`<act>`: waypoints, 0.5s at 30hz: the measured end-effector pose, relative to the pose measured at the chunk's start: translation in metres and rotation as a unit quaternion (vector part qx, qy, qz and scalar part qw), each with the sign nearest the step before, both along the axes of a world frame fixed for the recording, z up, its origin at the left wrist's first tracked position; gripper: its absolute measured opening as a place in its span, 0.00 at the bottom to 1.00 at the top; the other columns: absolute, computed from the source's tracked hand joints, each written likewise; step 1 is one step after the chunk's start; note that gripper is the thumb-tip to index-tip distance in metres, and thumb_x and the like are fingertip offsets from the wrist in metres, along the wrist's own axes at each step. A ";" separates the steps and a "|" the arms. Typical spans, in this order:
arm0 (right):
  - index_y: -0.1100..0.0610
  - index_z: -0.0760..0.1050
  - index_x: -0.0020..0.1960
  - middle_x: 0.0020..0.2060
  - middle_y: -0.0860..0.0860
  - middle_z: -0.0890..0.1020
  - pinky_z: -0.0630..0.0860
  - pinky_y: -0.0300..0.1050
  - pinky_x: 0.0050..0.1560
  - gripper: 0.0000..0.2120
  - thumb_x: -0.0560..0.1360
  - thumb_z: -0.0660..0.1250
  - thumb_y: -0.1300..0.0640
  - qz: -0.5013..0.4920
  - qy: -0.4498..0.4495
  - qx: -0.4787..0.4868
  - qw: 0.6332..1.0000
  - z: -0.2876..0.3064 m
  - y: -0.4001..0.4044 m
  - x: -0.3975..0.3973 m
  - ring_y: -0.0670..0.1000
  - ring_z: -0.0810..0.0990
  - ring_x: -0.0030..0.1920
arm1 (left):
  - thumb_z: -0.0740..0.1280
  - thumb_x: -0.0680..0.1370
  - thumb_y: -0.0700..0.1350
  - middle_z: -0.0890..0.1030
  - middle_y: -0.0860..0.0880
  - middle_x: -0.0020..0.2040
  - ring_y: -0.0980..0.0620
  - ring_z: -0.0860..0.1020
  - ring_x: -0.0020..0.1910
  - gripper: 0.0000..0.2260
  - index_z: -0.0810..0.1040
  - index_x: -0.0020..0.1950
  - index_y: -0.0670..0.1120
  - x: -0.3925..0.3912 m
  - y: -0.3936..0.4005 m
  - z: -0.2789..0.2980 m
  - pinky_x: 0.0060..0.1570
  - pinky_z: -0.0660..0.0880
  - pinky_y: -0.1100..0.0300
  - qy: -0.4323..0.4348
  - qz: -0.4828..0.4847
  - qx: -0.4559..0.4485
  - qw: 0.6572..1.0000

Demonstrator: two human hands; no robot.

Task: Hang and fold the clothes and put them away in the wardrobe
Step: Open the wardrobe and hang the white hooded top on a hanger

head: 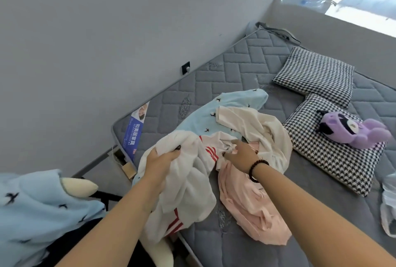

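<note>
The white garment with red stripes [188, 183] lies crumpled at the near edge of the mattress [246, 69], part of it hanging over the side. The left hand [159, 160] has its fingers curled into a bunch of that white cloth. The right hand [240, 155], a dark bead bracelet [256, 169] at its wrist, pinches a fold of the same garment just beside the stripes; the two hands are apart, each gripping its own part.

Around the striped garment, the rest of the heap is still loose: a pink garment [250, 208] on its near right, touching it, a cream garment [257, 127] just beyond it, and a light blue garment with small dark bird marks [225, 103] under and behind both. Nothing here is folded or on a hanger, so I judge the task to be at an early stage, with this piece only being pulled free of the pile and all four left to sort.

Farther right of the striped garment lie two houndstooth pillows [315, 73], the nearer one carrying a purple plush toy [351, 129].

No wardrobe or hangers are in view. What kind of garment each piece is cannot be made out from the bundles. At lower left, blue bird-print fabric [32, 202] is cut off by the frame; whether it is worn or is more laundry is unclear. A pale plastic item [389, 202] at the right edge is also cut off.
</note>
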State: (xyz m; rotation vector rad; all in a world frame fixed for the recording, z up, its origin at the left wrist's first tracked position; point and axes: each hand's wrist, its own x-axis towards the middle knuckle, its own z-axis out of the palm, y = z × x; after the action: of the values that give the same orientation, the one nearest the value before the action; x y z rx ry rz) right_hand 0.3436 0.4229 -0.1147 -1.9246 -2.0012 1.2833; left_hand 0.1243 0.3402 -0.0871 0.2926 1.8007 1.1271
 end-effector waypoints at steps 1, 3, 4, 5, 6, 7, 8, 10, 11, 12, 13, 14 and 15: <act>0.54 0.60 0.73 0.69 0.55 0.68 0.67 0.49 0.66 0.32 0.73 0.68 0.50 0.027 0.017 -0.002 0.999 0.013 0.000 -0.010 0.56 0.69 0.67 | 0.76 0.69 0.43 0.82 0.47 0.52 0.47 0.80 0.50 0.17 0.78 0.55 0.48 -0.005 -0.006 0.010 0.56 0.76 0.50 -0.010 -0.005 0.019 1.000; 0.53 0.58 0.74 0.69 0.55 0.68 0.68 0.51 0.67 0.36 0.71 0.71 0.53 0.089 0.052 0.010 0.995 0.044 -0.003 -0.030 0.55 0.69 0.67 | 0.78 0.66 0.45 0.83 0.47 0.53 0.46 0.81 0.51 0.20 0.80 0.56 0.50 -0.014 -0.016 0.033 0.56 0.77 0.47 -0.028 -0.015 0.050 0.998; 0.54 0.58 0.74 0.68 0.55 0.68 0.68 0.53 0.67 0.37 0.70 0.72 0.54 0.128 0.065 0.026 0.989 0.059 -0.006 -0.039 0.55 0.69 0.66 | 0.77 0.66 0.45 0.83 0.47 0.54 0.45 0.81 0.52 0.21 0.80 0.58 0.49 -0.018 -0.021 0.047 0.56 0.77 0.46 -0.037 -0.016 0.066 0.997; 0.55 0.60 0.73 0.67 0.54 0.69 0.68 0.54 0.66 0.36 0.69 0.73 0.55 0.168 0.070 0.043 0.982 0.072 -0.008 -0.048 0.55 0.69 0.65 | 0.76 0.68 0.43 0.83 0.46 0.55 0.45 0.82 0.53 0.19 0.80 0.59 0.49 -0.022 -0.025 0.059 0.56 0.77 0.46 -0.044 -0.017 0.091 0.995; 0.55 0.63 0.70 0.64 0.53 0.70 0.69 0.55 0.64 0.36 0.67 0.74 0.54 0.201 0.073 0.062 0.975 0.085 -0.012 -0.057 0.55 0.70 0.63 | 0.75 0.71 0.41 0.84 0.45 0.55 0.45 0.82 0.53 0.17 0.80 0.59 0.48 -0.024 -0.028 0.074 0.56 0.77 0.46 -0.047 -0.022 0.111 0.992; 0.53 0.64 0.68 0.62 0.51 0.72 0.71 0.56 0.62 0.35 0.64 0.74 0.52 0.220 0.085 0.079 0.969 0.096 -0.016 -0.064 0.54 0.71 0.61 | 0.73 0.73 0.41 0.84 0.45 0.54 0.44 0.82 0.54 0.15 0.80 0.59 0.47 -0.026 -0.031 0.090 0.57 0.77 0.46 -0.050 -0.031 0.132 0.990; 0.50 0.65 0.67 0.60 0.50 0.73 0.73 0.55 0.60 0.36 0.62 0.74 0.49 0.227 0.099 0.092 0.965 0.105 -0.020 -0.071 0.53 0.73 0.59 | 0.72 0.73 0.40 0.84 0.44 0.54 0.44 0.82 0.54 0.14 0.80 0.59 0.46 -0.027 -0.034 0.107 0.57 0.77 0.46 -0.053 -0.037 0.148 0.987; 0.48 0.67 0.62 0.56 0.47 0.76 0.75 0.49 0.54 0.31 0.62 0.72 0.51 0.247 0.122 0.126 0.953 0.119 -0.027 -0.083 0.51 0.75 0.55 | 0.73 0.72 0.41 0.83 0.42 0.54 0.42 0.81 0.54 0.15 0.80 0.59 0.43 -0.029 -0.041 0.141 0.55 0.77 0.47 -0.058 -0.035 0.187 0.980; 0.49 0.68 0.60 0.54 0.46 0.76 0.74 0.46 0.52 0.26 0.64 0.72 0.53 0.260 0.131 0.146 0.946 0.126 -0.030 -0.090 0.50 0.76 0.53 | 0.74 0.71 0.43 0.83 0.41 0.55 0.41 0.81 0.54 0.17 0.80 0.59 0.42 -0.033 -0.048 0.158 0.55 0.77 0.47 -0.057 -0.023 0.207 0.976; 0.49 0.69 0.59 0.53 0.45 0.76 0.72 0.44 0.50 0.22 0.67 0.71 0.55 0.257 0.134 0.157 0.944 0.132 -0.033 -0.093 0.50 0.76 0.52 | 0.75 0.69 0.44 0.83 0.40 0.55 0.41 0.81 0.54 0.19 0.80 0.58 0.41 -0.035 -0.053 0.173 0.55 0.77 0.47 -0.055 -0.015 0.223 0.973; 0.50 0.70 0.57 0.52 0.46 0.77 0.72 0.44 0.49 0.16 0.70 0.69 0.54 0.242 0.137 0.161 0.947 0.135 -0.034 -0.095 0.50 0.76 0.51 | 0.75 0.68 0.46 0.83 0.39 0.54 0.40 0.82 0.53 0.20 0.80 0.58 0.40 -0.037 -0.057 0.185 0.55 0.77 0.46 -0.055 -0.006 0.235 0.970; 0.52 0.73 0.53 0.49 0.48 0.79 0.72 0.45 0.48 0.09 0.74 0.67 0.54 0.223 0.138 0.156 0.952 0.143 -0.038 -0.098 0.51 0.77 0.50 | 0.75 0.68 0.47 0.83 0.39 0.53 0.40 0.82 0.52 0.21 0.81 0.57 0.40 -0.043 -0.065 0.198 0.54 0.77 0.46 -0.052 0.007 0.249 0.967; 0.54 0.75 0.49 0.45 0.49 0.80 0.72 0.46 0.46 0.05 0.76 0.65 0.53 0.199 0.150 0.149 0.957 0.151 -0.040 -0.102 0.53 0.77 0.47 | 0.75 0.68 0.49 0.83 0.39 0.53 0.40 0.82 0.52 0.21 0.81 0.58 0.40 -0.049 -0.074 0.210 0.54 0.77 0.45 -0.051 0.022 0.262 0.964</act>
State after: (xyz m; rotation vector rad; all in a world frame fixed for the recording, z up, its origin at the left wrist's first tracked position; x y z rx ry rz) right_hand 0.2416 0.3829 0.0361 -1.1567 -2.3216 1.1684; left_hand 0.0757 0.2659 0.1224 0.4950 1.4011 1.6136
